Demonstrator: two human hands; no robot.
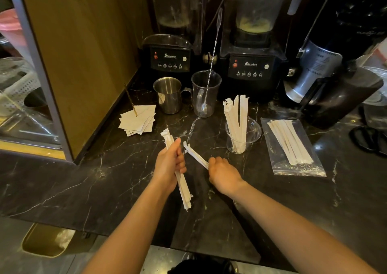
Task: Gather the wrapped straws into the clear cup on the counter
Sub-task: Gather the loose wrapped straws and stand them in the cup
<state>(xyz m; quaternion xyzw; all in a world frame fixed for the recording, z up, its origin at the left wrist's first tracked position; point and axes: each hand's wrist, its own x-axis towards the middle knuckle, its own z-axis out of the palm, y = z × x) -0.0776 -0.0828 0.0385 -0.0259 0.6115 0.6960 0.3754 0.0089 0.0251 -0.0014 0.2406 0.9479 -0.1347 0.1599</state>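
A clear plastic cup stands on the dark marble counter, right of centre, with several paper-wrapped straws upright in it. My left hand grips a bundle of wrapped straws that points up and away from me. My right hand holds a wrapped straw or two by the near end, its far end pointing up-left toward the bundle. Both hands are left of the cup and a little nearer to me. More wrapped straws lie in a clear plastic bag to the cup's right.
Behind the cup stand a clear measuring jug with a long bar spoon, a steel pitcher and two black blenders. Paper slips on a spike lie at the back left. Black scissors rest at the far right.
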